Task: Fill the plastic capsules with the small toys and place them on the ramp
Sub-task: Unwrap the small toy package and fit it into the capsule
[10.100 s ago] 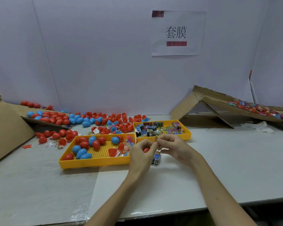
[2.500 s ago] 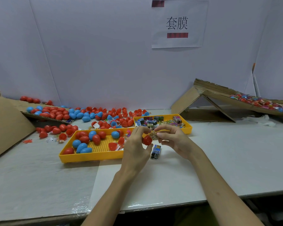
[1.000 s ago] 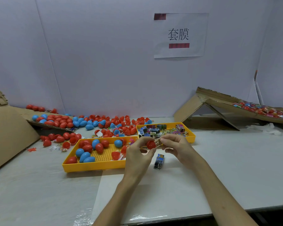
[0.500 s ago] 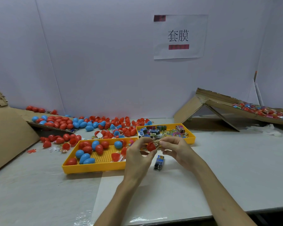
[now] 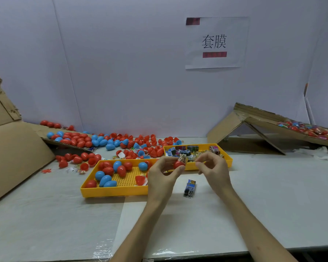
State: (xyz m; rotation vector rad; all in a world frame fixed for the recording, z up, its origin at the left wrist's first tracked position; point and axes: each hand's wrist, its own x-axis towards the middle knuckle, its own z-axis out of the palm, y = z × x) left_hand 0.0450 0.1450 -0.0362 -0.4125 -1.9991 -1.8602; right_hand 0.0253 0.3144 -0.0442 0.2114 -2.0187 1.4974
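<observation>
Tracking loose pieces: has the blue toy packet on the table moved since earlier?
No. The toy packet lies in the same spot before the right yellow tray, left of its front wall's middle.

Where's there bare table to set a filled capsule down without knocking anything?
Widest bare table is right of the toy tray, in front of the cardboard ramp. Also clear: the near-left strip before the capsule tray. Crowded behind both trays with loose capsules.

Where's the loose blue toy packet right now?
Head view, centre: the blue toy packet lies on the table, right of the nearer yellow tray.
</observation>
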